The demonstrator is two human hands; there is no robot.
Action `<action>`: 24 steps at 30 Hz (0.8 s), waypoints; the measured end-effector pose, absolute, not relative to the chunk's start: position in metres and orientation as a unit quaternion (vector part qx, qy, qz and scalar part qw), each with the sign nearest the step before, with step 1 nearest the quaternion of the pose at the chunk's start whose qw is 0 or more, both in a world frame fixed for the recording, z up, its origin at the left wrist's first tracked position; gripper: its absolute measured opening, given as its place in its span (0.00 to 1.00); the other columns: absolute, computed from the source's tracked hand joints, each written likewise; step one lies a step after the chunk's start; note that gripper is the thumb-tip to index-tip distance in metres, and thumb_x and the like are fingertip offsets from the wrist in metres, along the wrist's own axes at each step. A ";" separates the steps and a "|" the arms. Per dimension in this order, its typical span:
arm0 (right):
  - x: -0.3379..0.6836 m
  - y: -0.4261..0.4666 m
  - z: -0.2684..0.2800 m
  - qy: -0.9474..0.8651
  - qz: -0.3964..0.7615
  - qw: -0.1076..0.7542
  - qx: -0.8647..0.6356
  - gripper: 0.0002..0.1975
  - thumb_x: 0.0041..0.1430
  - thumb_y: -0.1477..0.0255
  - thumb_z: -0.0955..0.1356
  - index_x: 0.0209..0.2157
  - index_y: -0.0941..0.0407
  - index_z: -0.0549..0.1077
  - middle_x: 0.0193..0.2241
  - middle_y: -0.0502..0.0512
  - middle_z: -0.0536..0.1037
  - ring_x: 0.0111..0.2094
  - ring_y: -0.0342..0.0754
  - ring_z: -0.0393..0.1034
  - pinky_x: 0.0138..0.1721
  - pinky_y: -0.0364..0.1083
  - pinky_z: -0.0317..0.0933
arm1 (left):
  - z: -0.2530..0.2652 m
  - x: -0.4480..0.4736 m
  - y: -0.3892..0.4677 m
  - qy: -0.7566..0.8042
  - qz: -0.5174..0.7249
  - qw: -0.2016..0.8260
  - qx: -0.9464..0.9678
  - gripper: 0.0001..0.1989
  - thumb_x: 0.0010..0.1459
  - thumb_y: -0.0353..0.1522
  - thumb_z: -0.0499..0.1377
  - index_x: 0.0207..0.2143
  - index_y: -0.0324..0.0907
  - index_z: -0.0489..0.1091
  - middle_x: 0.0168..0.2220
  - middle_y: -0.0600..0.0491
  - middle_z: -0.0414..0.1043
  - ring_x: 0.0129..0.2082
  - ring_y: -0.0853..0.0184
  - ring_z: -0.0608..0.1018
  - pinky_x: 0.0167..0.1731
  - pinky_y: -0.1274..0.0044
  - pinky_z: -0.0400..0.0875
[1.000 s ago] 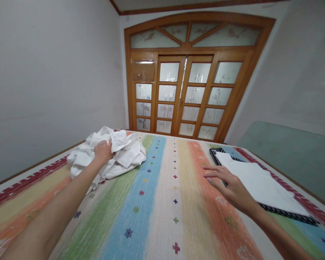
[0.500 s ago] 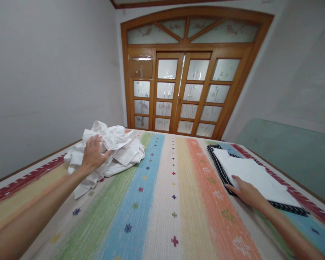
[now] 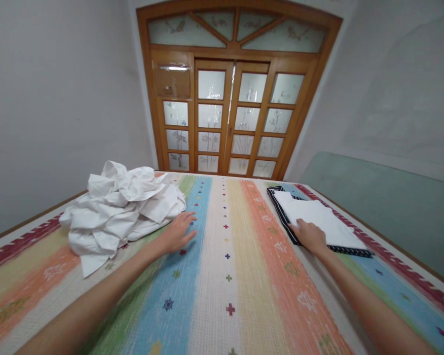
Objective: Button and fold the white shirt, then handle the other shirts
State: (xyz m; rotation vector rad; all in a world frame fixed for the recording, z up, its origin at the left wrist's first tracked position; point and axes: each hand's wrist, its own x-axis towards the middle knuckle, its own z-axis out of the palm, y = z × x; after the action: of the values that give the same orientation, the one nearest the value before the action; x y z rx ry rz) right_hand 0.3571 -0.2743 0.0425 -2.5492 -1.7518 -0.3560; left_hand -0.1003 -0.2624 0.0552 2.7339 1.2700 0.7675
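My left hand (image 3: 178,232) hovers over the blue stripe of the striped cover, fingers spread and holding nothing. Just left of it lies a loose, crumpled heap of white cloth (image 3: 129,202), one corner trailing towards me. On the right, a neatly folded white cloth (image 3: 323,219) rests on top of a folded black cloth with white marks (image 3: 281,212). My right hand (image 3: 310,235) is at the near left edge of this stack, thumb and forefinger close together on the white cloth's edge. Its other fingers are hidden from view.
The multicoloured striped cover (image 3: 240,276) spreads over the whole table. Beyond its far edge stand wooden doors (image 3: 229,118) with glass panes. A pale green panel (image 3: 377,192) rises along the right side, and a grey wall borders the left.
My left hand has let go of the crumpled white heap and moved right, over the blue stripe. My right hand stays at the folded stack, its fingertips drawn closer. The view has shifted right.
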 end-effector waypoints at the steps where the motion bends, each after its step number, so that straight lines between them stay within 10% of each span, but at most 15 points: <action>1: 0.360 -0.273 0.043 -0.558 -0.113 0.024 -0.822 0.22 0.66 0.60 0.57 0.47 0.60 0.72 0.37 0.69 0.77 0.40 0.60 0.73 0.36 0.51 0.64 | 0.046 -0.094 -0.263 0.408 0.214 0.047 0.886 0.18 0.60 0.39 0.50 0.50 0.41 0.64 0.59 0.43 0.61 0.60 0.58 0.62 0.59 0.64 0.56; 15: 0.347 -0.266 0.053 -0.565 -0.094 -0.005 -0.820 0.19 0.62 0.72 0.57 0.44 0.69 0.72 0.39 0.76 0.75 0.41 0.63 0.73 0.38 0.53 0.64 | 0.016 -0.072 -0.280 0.445 0.222 0.179 0.849 0.21 0.62 0.39 0.49 0.54 0.40 0.63 0.62 0.43 0.58 0.64 0.58 0.55 0.63 0.64 0.41; 24: 0.320 -0.263 0.121 -0.560 -0.126 0.186 -0.797 0.19 0.62 0.68 0.57 0.44 0.64 0.73 0.37 0.70 0.76 0.41 0.61 0.71 0.40 0.51 0.62 | 0.014 -0.072 -0.283 0.451 0.264 0.211 0.826 0.25 0.59 0.38 0.53 0.57 0.38 0.60 0.60 0.40 0.61 0.62 0.55 0.59 0.62 0.63 0.44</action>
State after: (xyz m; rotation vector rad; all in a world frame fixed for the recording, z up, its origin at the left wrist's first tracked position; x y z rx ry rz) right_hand 0.3196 -0.2626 0.1206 -2.2450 -1.5780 -0.3554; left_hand -0.0724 -0.2827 0.0140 2.2973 1.2526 0.7327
